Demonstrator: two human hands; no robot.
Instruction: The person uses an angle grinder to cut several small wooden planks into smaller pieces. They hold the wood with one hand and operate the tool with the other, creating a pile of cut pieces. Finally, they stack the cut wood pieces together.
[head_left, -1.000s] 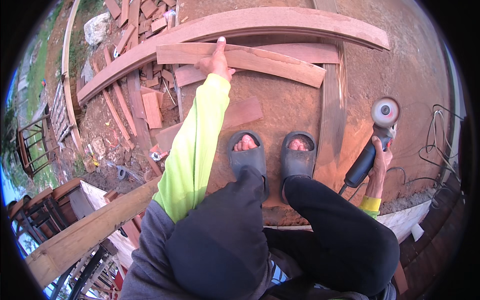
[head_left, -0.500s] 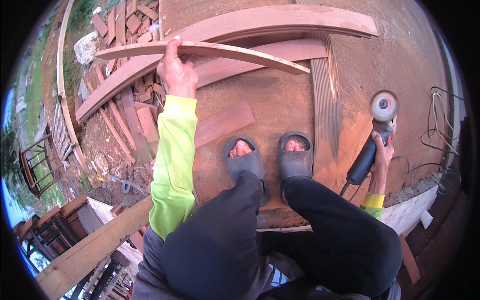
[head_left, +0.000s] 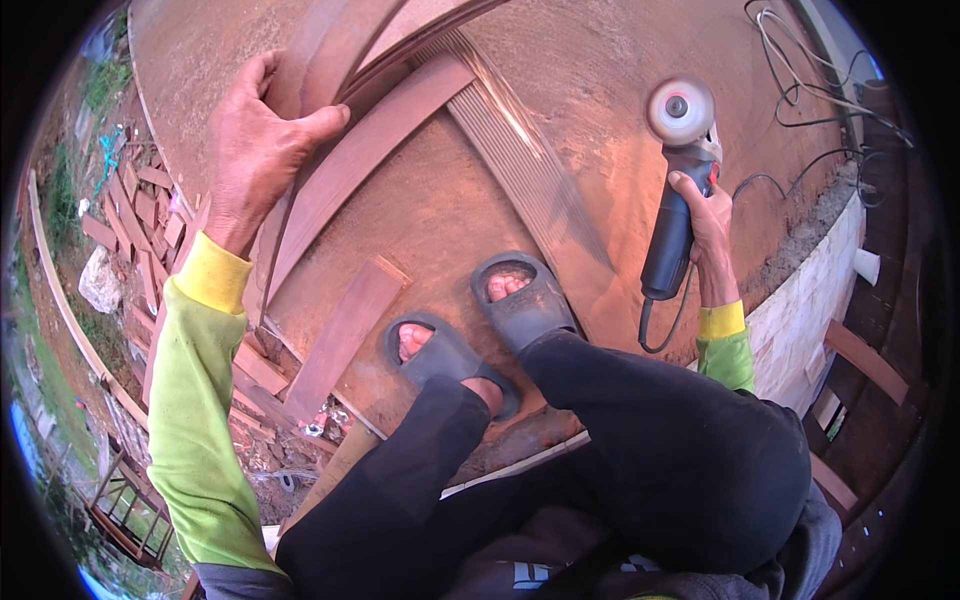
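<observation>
At the upper left, my left hand (head_left: 258, 145) is closed around a reddish-brown wooden slat (head_left: 328, 55), with the thumb on its near side. The slat's far end runs out of the picture. Under it lies a curved wooden board (head_left: 375, 150) on the ground. On the right, my right hand (head_left: 706, 222) grips the dark body of an angle grinder (head_left: 668, 245). Its round grey disc (head_left: 690, 108) faces up, apart from any wood, and its markings look smeared. The thumb lies beside a red switch, and a cord hangs from the grinder's lower end.
A grooved plank (head_left: 520, 150) lies across the concrete beside my sandals (head_left: 520, 295). A short board (head_left: 345, 335) rests left of my feet. Wood offcuts (head_left: 140, 215) and a pale rock (head_left: 100, 280) are at left. Loose cables (head_left: 800, 70) loop at the upper right.
My view has turned, so the boards and ground appear rotated. My left hand and the slat now look closer and further left. The grinder stands more upright, still in my right hand.
</observation>
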